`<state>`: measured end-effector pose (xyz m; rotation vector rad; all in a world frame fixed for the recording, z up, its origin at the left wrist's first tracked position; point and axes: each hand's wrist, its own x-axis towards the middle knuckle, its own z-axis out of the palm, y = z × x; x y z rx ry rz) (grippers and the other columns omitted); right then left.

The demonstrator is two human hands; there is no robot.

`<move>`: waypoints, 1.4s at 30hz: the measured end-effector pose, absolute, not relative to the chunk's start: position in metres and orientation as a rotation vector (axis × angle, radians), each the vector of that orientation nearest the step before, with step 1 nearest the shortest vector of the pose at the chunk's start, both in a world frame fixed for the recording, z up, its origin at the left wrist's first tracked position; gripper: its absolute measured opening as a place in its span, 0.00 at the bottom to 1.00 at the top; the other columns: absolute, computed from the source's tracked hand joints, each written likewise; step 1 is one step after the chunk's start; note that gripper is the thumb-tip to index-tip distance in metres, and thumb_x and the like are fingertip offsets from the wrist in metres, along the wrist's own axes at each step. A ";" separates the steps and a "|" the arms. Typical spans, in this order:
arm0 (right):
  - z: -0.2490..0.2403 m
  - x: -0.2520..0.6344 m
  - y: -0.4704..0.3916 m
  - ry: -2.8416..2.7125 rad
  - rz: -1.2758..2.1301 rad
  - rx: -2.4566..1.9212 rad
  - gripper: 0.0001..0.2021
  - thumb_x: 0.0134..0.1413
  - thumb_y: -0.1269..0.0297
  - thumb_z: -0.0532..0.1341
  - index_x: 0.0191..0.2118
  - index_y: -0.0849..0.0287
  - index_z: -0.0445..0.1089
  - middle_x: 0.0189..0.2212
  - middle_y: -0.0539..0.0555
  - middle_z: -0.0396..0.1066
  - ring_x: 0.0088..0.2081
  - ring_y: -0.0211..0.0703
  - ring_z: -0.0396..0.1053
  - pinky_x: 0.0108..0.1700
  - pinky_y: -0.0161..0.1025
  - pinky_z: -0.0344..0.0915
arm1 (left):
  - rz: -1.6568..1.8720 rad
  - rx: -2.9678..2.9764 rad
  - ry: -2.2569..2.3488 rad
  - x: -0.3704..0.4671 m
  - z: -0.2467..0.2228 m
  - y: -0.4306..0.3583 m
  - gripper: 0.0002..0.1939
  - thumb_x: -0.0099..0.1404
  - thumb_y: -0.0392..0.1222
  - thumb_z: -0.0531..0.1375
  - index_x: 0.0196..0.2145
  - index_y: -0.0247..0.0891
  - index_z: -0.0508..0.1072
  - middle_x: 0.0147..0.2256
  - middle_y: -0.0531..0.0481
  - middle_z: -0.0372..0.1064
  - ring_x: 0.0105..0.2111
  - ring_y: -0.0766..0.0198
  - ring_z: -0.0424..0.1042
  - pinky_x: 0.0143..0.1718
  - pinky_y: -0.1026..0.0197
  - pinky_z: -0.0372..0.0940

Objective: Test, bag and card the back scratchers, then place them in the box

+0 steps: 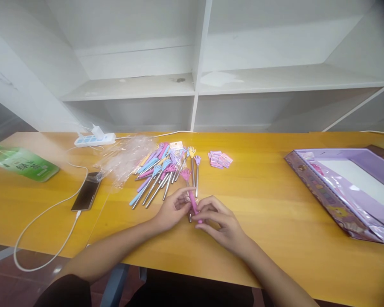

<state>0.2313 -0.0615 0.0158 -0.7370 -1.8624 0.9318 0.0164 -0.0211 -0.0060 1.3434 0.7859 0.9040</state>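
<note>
Between my two hands is a pink back scratcher handle, tilted over the table. My left hand has its fingers closed around the handle's upper part, where something clear and shiny also shows. With thumb and fingertips my right hand pinches the lower end. A back scratcher with a pink claw head and a metal rod lies just beyond and partly under my fingers; whether it joins the handle is hidden. Yellow-clawed and purple-clawed scratchers lie beside it. Left of them is a pile of scratchers in several colours.
Clear plastic bags lie left of the pile, small printed cards right of it. A phone on a white cable, a green bottle and a power strip are at left. A purple box stands at right.
</note>
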 end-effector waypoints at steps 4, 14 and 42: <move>0.020 0.233 -0.062 -1.904 0.928 -0.719 0.16 0.68 0.71 0.64 0.55 0.47 0.78 0.48 0.58 0.69 0.50 0.48 0.74 0.49 0.46 0.78 | 0.945 1.365 0.805 0.015 -0.004 -0.021 0.24 0.72 0.47 0.65 0.63 0.44 0.71 0.46 0.44 0.77 0.48 0.58 0.77 0.56 0.55 0.70; 0.017 0.231 -0.061 -1.935 0.795 -0.733 0.15 0.68 0.73 0.62 0.55 0.49 0.77 0.49 0.59 0.70 0.50 0.49 0.75 0.49 0.46 0.78 | 0.969 1.530 0.718 0.015 -0.007 -0.023 0.21 0.75 0.40 0.61 0.63 0.43 0.70 0.47 0.44 0.76 0.50 0.58 0.77 0.58 0.53 0.70; 0.008 0.232 -0.053 -1.929 0.611 -0.960 0.06 0.67 0.71 0.62 0.45 0.53 0.70 0.38 0.54 0.73 0.39 0.44 0.74 0.40 0.41 0.74 | 0.819 1.802 0.447 0.009 0.011 -0.035 0.23 0.76 0.43 0.58 0.66 0.39 0.68 0.42 0.41 0.80 0.41 0.56 0.80 0.51 0.54 0.71</move>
